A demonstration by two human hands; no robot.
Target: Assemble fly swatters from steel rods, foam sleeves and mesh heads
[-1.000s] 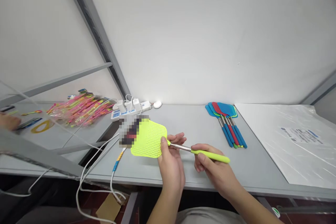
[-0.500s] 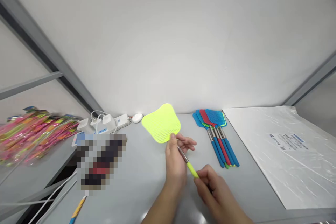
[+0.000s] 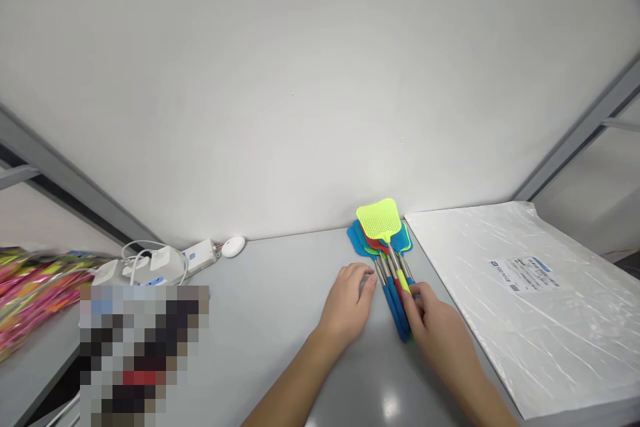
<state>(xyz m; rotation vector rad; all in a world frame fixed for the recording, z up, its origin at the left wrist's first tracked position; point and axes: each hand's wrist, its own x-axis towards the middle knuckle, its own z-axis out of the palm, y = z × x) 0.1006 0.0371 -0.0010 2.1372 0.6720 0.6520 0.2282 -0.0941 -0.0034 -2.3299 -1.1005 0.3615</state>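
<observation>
A yellow-green fly swatter (image 3: 379, 219) lies over the pile, its perforated head up by the wall and its metal shaft slanting down to a yellow-green grip. My right hand (image 3: 434, 321) is closed round that grip, which its fingers partly cover. Beneath it are several blue and red fly swatters (image 3: 393, 305), heads toward the wall and handles toward me. My left hand (image 3: 349, 300) rests just left of their shafts, fingers curved, thumb apart, holding nothing. Whether its fingertips touch the shafts, I cannot tell.
A white plastic package (image 3: 565, 340) with a printed label lies right of the swatters. Along the left back are a power strip with white plugs (image 3: 167, 263) and a white oval object (image 3: 233, 246). Colourful plastic-wrapped goods (image 3: 40, 300) lie far left. A pixelated patch hides the front left.
My right hand has carried the yellow-green fly swatter right and onto the pile. My left hand has let go of its shaft and moved beside the pile. The view has turned somewhat right.
</observation>
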